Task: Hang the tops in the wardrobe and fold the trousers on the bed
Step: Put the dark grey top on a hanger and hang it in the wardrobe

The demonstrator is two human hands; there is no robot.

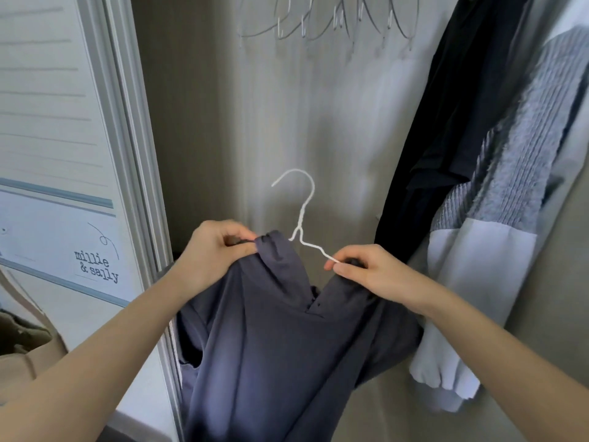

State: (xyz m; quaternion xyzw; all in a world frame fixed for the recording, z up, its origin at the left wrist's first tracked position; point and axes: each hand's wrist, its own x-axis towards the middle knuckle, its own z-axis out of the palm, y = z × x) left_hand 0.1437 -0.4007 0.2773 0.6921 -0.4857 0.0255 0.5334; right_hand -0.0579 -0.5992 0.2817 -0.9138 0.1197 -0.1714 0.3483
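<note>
The person stood right at the open wardrobe (197, 122), both bare arms reaching forward. The left hand (216, 250) had its fingers curled tight, pinching a bunched fold at the shoulder of a slate-blue top (271, 339); the gathered cloth stuck out just past the thumb and forefinger. The right hand (369, 272) was curled as well, its thumb and forefinger nipping the end of one arm of a white wire hanger (302, 215) together with the top's other shoulder, the dark cloth tucked under those fingers. Between the two sets of fingers the hanger's twisted neck rose and its hook curved over to the left, free above both hands and caught on nothing. The hanger's left arm ran down into the cloth held by the left fingers, so how far it sat inside that shoulder I could not tell. Below the fingers the top hung in loose folds, its neckline dipping in a V between the wrists.

Well above the fingers a row of bare metal hangers (328, 23) hung across the top of the wardrobe. Beyond the right hand's knuckles, further to the right, hung a black garment (452, 116) and beside it a grey ribbed knit with pale sleeves (516, 173). Past the left hand stood the pale sliding door frame (127, 154), and beyond that a panel printed "millie & sally" (95, 266)
</note>
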